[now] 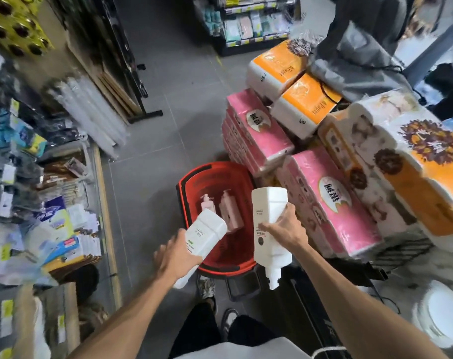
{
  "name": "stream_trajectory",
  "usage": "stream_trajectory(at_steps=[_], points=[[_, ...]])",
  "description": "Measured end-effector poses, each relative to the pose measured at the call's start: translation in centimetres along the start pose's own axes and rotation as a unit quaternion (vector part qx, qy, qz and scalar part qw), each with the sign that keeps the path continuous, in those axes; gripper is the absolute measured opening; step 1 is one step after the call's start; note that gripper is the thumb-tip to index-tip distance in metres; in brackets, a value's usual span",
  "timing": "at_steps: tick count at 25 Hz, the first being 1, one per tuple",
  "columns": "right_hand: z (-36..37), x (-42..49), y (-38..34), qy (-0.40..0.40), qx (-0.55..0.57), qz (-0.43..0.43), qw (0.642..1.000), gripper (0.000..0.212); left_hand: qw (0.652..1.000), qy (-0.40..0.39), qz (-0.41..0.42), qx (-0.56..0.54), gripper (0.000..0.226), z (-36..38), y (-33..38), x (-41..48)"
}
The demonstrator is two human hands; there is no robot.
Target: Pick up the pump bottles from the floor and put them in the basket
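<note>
Held in the left grip, a white pump bottle, right grip wrapped round a second white bottle pump-down, red basket just beyond both, two pink bottles inside it

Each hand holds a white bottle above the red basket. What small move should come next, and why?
Probably lower the left hand and set its white bottle into the red basket, near the two pink bottles: it hangs over the opening, and the right hand holds a second white bottle.
</note>
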State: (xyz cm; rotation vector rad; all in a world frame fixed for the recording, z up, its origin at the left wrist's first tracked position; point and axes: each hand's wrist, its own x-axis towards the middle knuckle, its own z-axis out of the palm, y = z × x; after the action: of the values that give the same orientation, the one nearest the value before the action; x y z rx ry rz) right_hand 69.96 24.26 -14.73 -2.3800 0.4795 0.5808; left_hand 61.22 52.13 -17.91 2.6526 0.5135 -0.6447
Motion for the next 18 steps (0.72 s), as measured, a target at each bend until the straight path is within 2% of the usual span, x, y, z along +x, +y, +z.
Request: stream_trajectory(at_steps=[6, 18], points=[[2.7, 7.9, -2.5, 0.002, 0.003, 0.037, 0.999, 0.088, 1.000, 0.004, 0.000, 0.015, 0.072, -0.1, 2.2, 10.0], [11.9, 22.6, -1.7, -0.036, -0.016, 0.033, 0.999, 0.090, 1.000, -0.001, -0.030, -0.002, 0.071, 7.8, 5.3, 25.9]])
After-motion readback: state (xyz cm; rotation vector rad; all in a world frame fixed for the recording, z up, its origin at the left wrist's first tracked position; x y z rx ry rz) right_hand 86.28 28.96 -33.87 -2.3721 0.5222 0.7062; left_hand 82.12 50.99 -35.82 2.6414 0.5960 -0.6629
